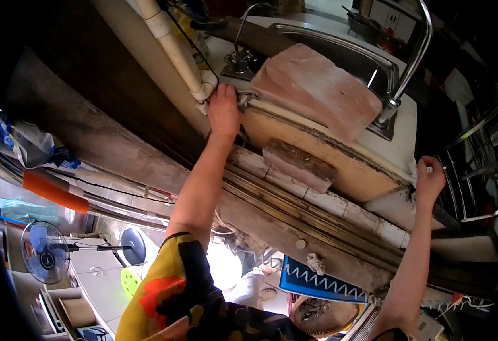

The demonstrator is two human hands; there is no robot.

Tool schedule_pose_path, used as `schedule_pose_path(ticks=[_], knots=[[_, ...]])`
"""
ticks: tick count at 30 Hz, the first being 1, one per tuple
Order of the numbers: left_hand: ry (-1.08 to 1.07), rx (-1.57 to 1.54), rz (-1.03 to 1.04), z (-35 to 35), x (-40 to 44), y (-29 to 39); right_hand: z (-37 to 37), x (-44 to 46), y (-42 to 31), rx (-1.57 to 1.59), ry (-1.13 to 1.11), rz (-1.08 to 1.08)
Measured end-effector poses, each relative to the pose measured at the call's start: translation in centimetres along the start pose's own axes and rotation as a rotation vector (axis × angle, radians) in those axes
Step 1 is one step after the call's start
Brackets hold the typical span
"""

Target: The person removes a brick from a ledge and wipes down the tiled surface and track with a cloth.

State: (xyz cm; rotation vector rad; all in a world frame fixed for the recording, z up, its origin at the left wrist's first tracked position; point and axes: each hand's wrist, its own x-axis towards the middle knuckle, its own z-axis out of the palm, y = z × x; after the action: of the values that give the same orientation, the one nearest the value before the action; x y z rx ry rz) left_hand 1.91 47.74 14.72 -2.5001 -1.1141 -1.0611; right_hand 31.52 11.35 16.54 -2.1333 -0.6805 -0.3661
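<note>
My left hand (224, 111) is at the left corner of the white countertop (399, 149), right beside the elbow of a cream plastic pipe (179, 57). Its fingers point away from me and are bent close together; what they hold, if anything, is hidden. At the counter's right corner, my right hand (430, 183) is closed, with a bit of something white at its fingertips, too small to name. Between the hands, a thick pinkish slab (323, 85) lies on the counter over the sink's near side. Below the counter's front edge is a tan panel (317, 153).
A brick-like block (299, 163) rests on the tiled ledge against the panel. Behind the slab are a steel sink (328, 41) and a tall curved faucet (421, 51). A metal rack (476, 170) stands at the right. Lower left is a fan (45, 252).
</note>
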Motion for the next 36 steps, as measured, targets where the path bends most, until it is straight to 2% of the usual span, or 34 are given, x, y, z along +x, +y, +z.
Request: schedule_pose_path(ticks=[3,6,11,14,15,17,18,20,22,25,28,30,35,36], knots=[[-0.006,-0.012,-0.131,0.5,-0.6,0.7,0.0,0.1,0.4,-0.047,-0.016,-0.029],[0.078,-0.224,-0.149,0.6,-1.6,3.3,-0.1,0.0,-0.8,-0.140,-0.013,0.027],[-0.092,-0.594,-0.004,-0.6,-4.0,8.4,0.1,0.0,-0.7,-0.257,-0.009,-0.035],[-0.016,-0.632,-0.103,1.0,-4.3,6.7,0.2,0.0,-0.9,-0.245,-0.032,-0.033],[0.027,-0.694,-0.203,1.8,-4.2,5.4,0.2,0.0,-0.3,-0.226,-0.025,-0.060],[0.127,-0.443,-0.318,2.6,-4.3,2.3,0.1,-0.1,0.0,-0.208,-0.025,-0.079],[0.081,-0.439,-0.423,2.8,-4.0,0.9,0.1,-0.1,-0.1,-0.212,-0.033,-0.072],[0.082,-0.376,-0.440,3.9,-4.0,-1.3,0.1,-0.1,-0.7,-0.233,-0.051,-0.052],[0.150,-0.392,-0.474,3.3,-3.7,0.1,0.0,-0.2,-1.6,-0.260,-0.074,-0.032],[0.206,-0.459,-0.372,2.9,-4.1,4.6,0.4,-0.1,-1.2,-0.269,-0.042,-0.061],[0.009,-0.674,-0.500,3.0,-5.5,7.1,0.3,-0.1,-1.8,-0.291,-0.046,-0.049],[0.063,-0.733,-0.421,3.1,-7.2,11.2,0.4,-0.1,-2.1,-0.296,-0.054,-0.055],[-0.103,-0.914,-0.299,0.9,-8.8,19.0,0.3,-0.1,-1.3,-0.315,-0.073,-0.150],[-0.132,-0.966,-0.282,0.7,-9.3,20.2,0.3,-0.3,-1.4,-0.269,-0.068,-0.114]])
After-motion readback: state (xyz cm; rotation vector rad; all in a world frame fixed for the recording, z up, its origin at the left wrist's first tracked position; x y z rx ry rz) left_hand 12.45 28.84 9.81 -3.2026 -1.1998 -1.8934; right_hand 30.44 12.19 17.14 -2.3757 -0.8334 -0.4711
